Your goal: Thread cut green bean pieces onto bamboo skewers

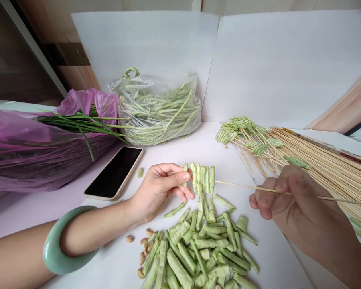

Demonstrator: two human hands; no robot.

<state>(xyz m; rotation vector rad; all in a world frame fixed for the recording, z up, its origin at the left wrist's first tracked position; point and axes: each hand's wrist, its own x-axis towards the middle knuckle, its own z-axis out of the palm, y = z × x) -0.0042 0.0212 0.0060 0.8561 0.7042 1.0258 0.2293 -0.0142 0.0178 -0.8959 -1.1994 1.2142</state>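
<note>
Holding skewer [234, 184] between hands [159, 186] [307, 210]; clear bag [128, 85]: beans [165, 114]; purple bag [18, 134]: green stalks [78, 122].

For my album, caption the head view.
Left fingers pinch a bean piece on a skewer held by right fingers, near cut beans.

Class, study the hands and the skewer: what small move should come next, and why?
Probably the left hand should slide its pinched bean piece along the skewer to the threaded row: that piece sits apart, with a bit of skewer showing beyond it. The right hand holds the skewer.
</note>
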